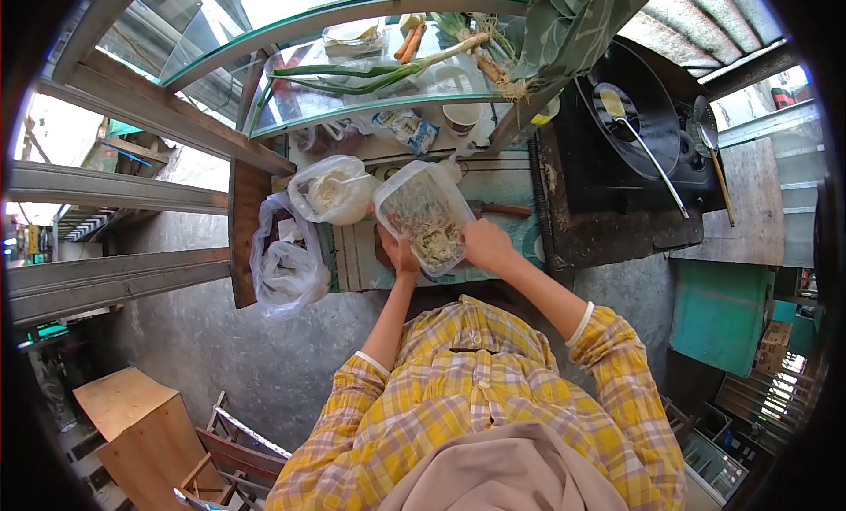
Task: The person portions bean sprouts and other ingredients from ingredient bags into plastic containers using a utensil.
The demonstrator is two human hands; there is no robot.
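A clear plastic container (401,196) with pale shredded vegetables (436,244) gathered at its near end is tilted over the counter. My left hand (399,252) is closed on its left side, and my right hand (486,246) grips the near right side; the fingertips of both are partly hidden. Just beyond my right hand lies a knife with a brown handle (504,209), its blade mostly covered by the container. To the left, touching or nearly touching the container, sits an open plastic bag of pale flour-like stuff (330,190). Another clear plastic bag (291,269) hangs over the counter's left edge.
Spring onions (388,73) and carrots (410,44) lie on the glass shelf above. A white cup (462,116) and a blue-white packet (407,130) stand under it. At right, a black wok (634,114) with a spatula (648,154) sits on the stove, beside a skimmer (716,159).
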